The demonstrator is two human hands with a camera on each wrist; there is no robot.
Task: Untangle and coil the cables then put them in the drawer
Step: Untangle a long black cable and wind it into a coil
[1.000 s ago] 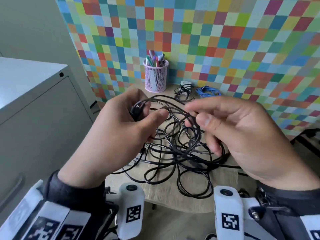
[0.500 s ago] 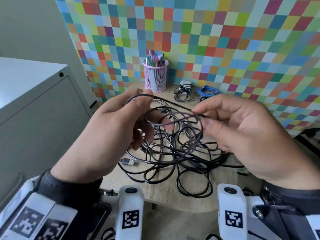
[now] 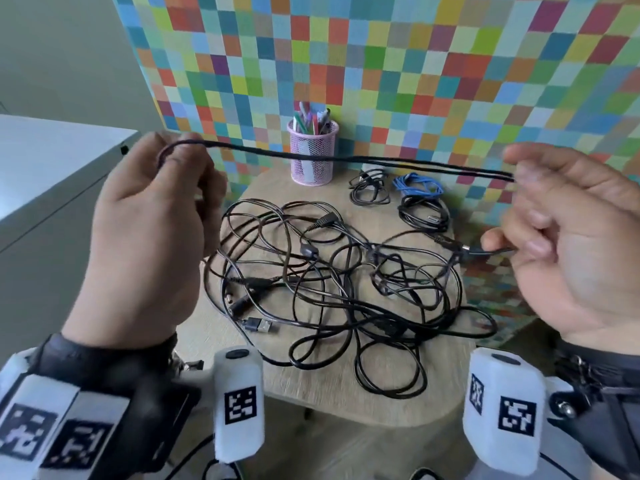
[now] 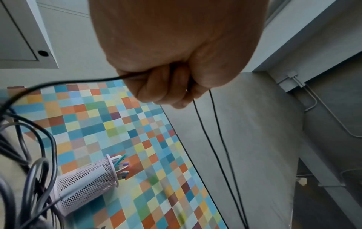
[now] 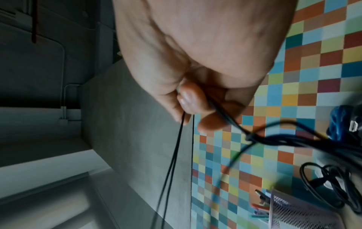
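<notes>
A thin black cable [image 3: 332,160], doubled into two strands, stretches taut between my hands above the table. My left hand [image 3: 173,157] grips its looped end at upper left; the strands [image 4: 211,136] leave that fist [image 4: 168,86] in the left wrist view. My right hand [image 3: 519,188] pinches the other end at upper right, with the strands [image 5: 172,155] running from its fingers [image 5: 188,99]; a lower black lead [image 3: 485,251] also runs to its fingers. A tangle of black cables [image 3: 329,282] lies on the round wooden table [image 3: 277,375] below.
A pink mesh pen cup [image 3: 313,152] stands at the table's back. Beside it lie a small black coil [image 3: 369,188], a blue coil [image 3: 417,183] and another black coil [image 3: 424,213]. A grey cabinet [image 3: 52,188] stands left. A checkered wall [image 3: 415,64] rises behind.
My hands have moved apart and upward, pulling the held loop out of the pile into a long taut doubled line. The tangle now lies uncovered on the table.
</notes>
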